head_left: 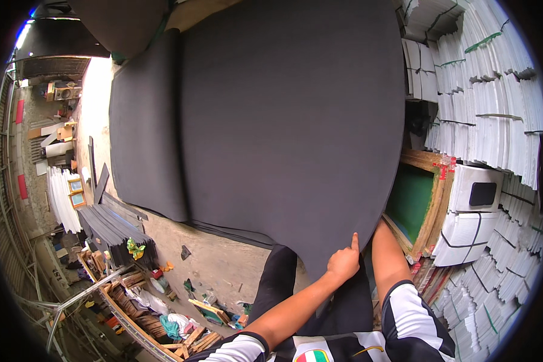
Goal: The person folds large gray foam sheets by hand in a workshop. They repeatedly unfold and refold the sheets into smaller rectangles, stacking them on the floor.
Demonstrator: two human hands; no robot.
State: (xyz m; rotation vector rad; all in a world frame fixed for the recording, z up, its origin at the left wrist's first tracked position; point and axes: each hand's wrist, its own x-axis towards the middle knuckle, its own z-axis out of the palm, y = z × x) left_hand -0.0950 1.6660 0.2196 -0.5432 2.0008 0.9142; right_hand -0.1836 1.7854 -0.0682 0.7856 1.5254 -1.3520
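Note:
A large, flexible dark grey sheet [289,127] fills the middle of the view, its near end drooping toward my legs. On its left part lies a long rolled or folded fold [174,127] of the same material. My left hand [344,262] is at the near right edge of the sheet, its index finger stretched along the top surface and the other fingers curled at the edge. My right forearm [389,259] reaches forward along the right edge. The right hand itself is hidden beneath the sheet, so its fingers do not show.
Strapped stacks of white sheets [482,102] line the right side. Beside my right arm stands a wooden frame [435,205] with a green panel. A pile of dark sheets [111,229] lies on the left floor, near a wooden crate [127,314] of scraps and cloths.

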